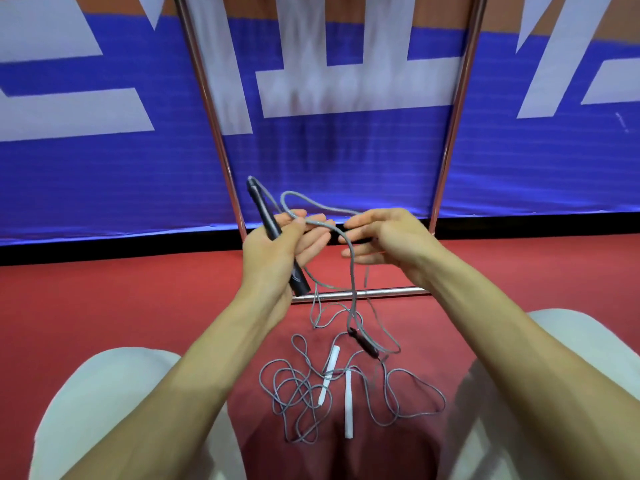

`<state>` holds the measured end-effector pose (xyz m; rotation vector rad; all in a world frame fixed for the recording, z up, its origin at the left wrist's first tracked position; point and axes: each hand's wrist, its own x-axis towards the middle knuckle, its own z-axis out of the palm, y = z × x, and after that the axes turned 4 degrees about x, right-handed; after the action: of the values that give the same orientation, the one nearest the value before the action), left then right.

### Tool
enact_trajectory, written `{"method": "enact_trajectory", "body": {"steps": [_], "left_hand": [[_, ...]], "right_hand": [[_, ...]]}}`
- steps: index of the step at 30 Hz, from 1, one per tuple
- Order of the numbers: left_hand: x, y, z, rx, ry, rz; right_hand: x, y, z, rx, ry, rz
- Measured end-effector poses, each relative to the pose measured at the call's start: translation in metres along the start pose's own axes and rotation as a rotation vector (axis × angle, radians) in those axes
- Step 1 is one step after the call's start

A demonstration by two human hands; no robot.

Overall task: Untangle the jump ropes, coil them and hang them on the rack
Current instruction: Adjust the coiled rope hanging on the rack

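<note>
The left hand (273, 251) has its grip closed round a black handle (265, 211), whose long axis tilts up and away above the rack's lower bar (381, 292). The grey rope (351, 271) arches toward the right hand (388, 237) — fingers loose, holding nothing, nearer the hanging strand — then drops past the bar to the second black handle (365, 344). The white-handled rope (329, 372) lies tangled on the floor, on the person's side of the bar.

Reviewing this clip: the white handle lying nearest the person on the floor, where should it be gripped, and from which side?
Probably best to grip the nearer white handle around its lower half, coming straight down from above. It lies flat on the red floor, lengthwise towards the person. That end is bare, while grey rope crosses its far end.
</note>
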<state>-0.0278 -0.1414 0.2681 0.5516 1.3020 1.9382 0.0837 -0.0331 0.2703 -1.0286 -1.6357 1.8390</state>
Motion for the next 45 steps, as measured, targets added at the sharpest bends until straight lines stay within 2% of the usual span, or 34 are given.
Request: {"method": "enact_trajectory", "body": {"steps": [5,7,10,13,18,22,25,29,32,36,39,42,45], "left_hand": [[0.006,0.011,-0.010,-0.248,0.085,-0.031],[0.008,0.012,-0.013,-0.337,0.087,-0.073],[0.009,0.013,-0.017,-0.419,0.061,-0.110],[0.009,0.013,-0.018,-0.387,0.046,-0.095],[0.013,0.006,-0.022,0.055,-0.019,-0.081],[0.009,-0.004,-0.019,0.458,-0.201,-0.130],[0.004,-0.008,-0.014,0.636,-0.327,-0.121],[0.001,-0.015,-0.010,0.690,-0.457,-0.148],[0.000,-0.019,-0.009,0.636,-0.548,-0.184],[-0.004,-0.020,-0.007,0.539,-0.570,-0.240],[-0.007,-0.018,-0.006,0.572,-0.577,-0.207],[-0.007,-0.019,-0.006,0.667,-0.525,-0.096],[0.004,-0.023,-0.014,0.886,-0.396,0.097]], "right_hand": [[-0.005,0.008,0.009,-0.316,-0.277,0.011],[-0.004,0.015,0.014,-0.393,-0.312,-0.045],[-0.001,0.028,0.021,-0.557,-0.244,-0.140],[0.004,0.030,0.021,-0.719,-0.062,-0.289],[0.006,0.017,0.006,-0.279,0.118,-0.251],[-0.001,0.003,-0.005,0.015,0.155,-0.242],[-0.003,-0.003,-0.007,0.145,0.216,-0.246],[-0.005,-0.010,-0.006,0.446,0.221,-0.200],[-0.006,-0.015,-0.005,0.657,0.203,-0.145],[-0.005,-0.017,-0.007,0.827,0.218,-0.083],[-0.007,-0.019,-0.011,0.911,0.265,-0.052],[-0.004,-0.016,-0.015,0.948,0.282,-0.021],[0.000,-0.012,-0.019,0.723,0.273,-0.025]]}}
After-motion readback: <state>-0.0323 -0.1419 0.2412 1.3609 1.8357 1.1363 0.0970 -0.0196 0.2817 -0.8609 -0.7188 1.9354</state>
